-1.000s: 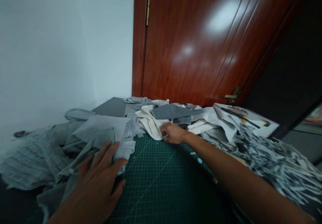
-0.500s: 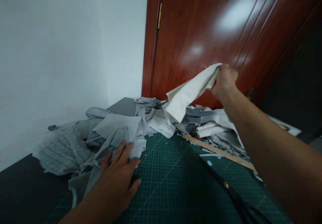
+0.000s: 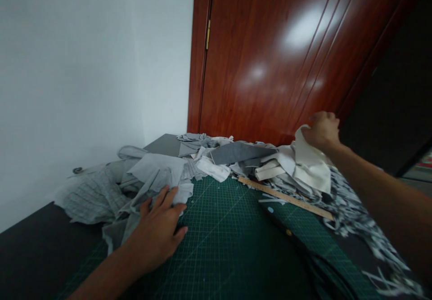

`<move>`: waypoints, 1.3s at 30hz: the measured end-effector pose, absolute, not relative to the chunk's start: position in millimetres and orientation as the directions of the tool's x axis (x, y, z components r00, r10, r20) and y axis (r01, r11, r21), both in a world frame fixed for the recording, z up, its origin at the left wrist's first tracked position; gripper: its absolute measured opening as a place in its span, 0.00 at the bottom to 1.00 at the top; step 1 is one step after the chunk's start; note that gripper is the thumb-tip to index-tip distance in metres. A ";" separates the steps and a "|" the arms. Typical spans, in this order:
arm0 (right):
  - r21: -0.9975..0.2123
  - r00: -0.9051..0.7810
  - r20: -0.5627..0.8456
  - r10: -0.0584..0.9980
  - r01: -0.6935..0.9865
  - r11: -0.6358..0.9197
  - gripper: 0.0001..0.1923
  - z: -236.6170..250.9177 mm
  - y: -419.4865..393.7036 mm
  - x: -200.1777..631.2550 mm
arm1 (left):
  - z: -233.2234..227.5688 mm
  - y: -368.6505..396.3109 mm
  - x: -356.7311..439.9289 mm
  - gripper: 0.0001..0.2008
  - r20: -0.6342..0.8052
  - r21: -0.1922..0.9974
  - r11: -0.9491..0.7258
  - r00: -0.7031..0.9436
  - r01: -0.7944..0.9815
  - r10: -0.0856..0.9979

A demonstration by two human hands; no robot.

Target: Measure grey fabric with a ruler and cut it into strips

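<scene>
My left hand [image 3: 158, 230] lies with fingers spread on the near edge of a crumpled pile of light grey fabric [image 3: 151, 169] at the left. Over the back right, my right hand [image 3: 324, 131] grips the upper end of a cream fabric piece [image 3: 312, 165] between thumb and fingers. The lower part of that piece drapes onto a heap of grey and white scraps [image 3: 286, 160]. Between the hands lies a green cutting mat [image 3: 219, 228]. Black-handled scissors [image 3: 293, 237] rest on it at the right, partly in shadow.
A wooden ruler [image 3: 286, 194] lies slanted along the scraps. Thin fabric strips [image 3: 357, 214] are piled along the right side. More grey pieces [image 3: 195, 142] sit at the back, below a reddish-brown door [image 3: 253, 66]. A white wall [image 3: 84, 66] bounds the left.
My right hand has carried the cream fabric piece rightward and down onto the scrap heap, uncovering a dark grey piece. The view has shifted slightly; my left hand stays on the grey pile.
</scene>
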State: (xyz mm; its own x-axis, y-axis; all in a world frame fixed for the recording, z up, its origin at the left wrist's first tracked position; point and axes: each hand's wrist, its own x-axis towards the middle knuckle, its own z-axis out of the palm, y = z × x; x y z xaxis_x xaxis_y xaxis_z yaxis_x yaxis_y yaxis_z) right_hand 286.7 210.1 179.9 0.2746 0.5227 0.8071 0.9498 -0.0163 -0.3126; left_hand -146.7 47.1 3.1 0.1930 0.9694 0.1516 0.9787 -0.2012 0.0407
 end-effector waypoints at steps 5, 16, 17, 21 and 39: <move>-0.108 -0.205 0.423 0.883 0.956 0.274 0.16 106.4 225.1 202.0 | 7.9 44.9 -146.1 0.27 0.112 0.010 -0.188 0.186 0.982 0.976; -0.245 -0.235 0.066 0.970 0.938 0.244 0.17 35.2 269.6 136.8 | -2.5 64.3 -183.4 0.25 0.161 0.033 -0.176 0.168 0.984 0.972; -0.290 -0.221 0.076 0.972 0.928 0.234 0.16 38.2 273.0 139.5 | -4.7 65.8 -186.1 0.24 0.187 0.053 -0.185 0.172 0.981 0.967; -0.524 -0.157 0.156 0.975 0.824 0.216 0.17 63.4 283.2 153.0 | -8.8 69.3 -190.5 0.23 0.240 0.124 -0.211 0.177 0.970 0.954; -0.954 -0.108 0.300 0.948 -0.020 0.300 0.09 164.9 164.9 140.9 | 36.1 48.0 -146.7 0.29 0.448 0.480 -0.330 0.096 0.813 0.889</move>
